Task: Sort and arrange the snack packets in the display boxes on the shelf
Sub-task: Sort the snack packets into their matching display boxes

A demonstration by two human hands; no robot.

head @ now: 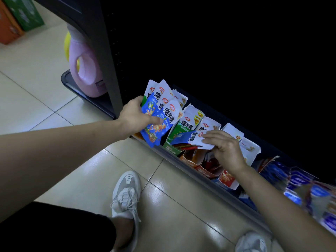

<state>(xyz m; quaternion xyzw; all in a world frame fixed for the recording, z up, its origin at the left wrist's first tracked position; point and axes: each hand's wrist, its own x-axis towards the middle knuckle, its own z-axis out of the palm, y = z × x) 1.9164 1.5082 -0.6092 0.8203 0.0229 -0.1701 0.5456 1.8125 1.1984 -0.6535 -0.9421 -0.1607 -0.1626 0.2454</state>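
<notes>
My left hand (pixel 136 115) grips a fanned bunch of blue and white snack packets (pixel 158 117) above the left end of the bottom shelf. To the right, my right hand (pixel 225 148) pinches a small stack of packets (pixel 192 140), blue and white on top with red ones beneath, held flat over an orange display box (pixel 190 159). A green display box (pixel 174 140) full of white-topped packets stands between the two hands. Further packets stand upright in boxes behind my right hand.
The shelf's metal front rail (pixel 190 171) runs diagonally to the lower right. Blue packaged goods (pixel 300 188) fill the shelf's right end. A pink detergent jug (pixel 85 70) stands round the shelf's end post. My shoes (pixel 127 197) rest on the tiled floor.
</notes>
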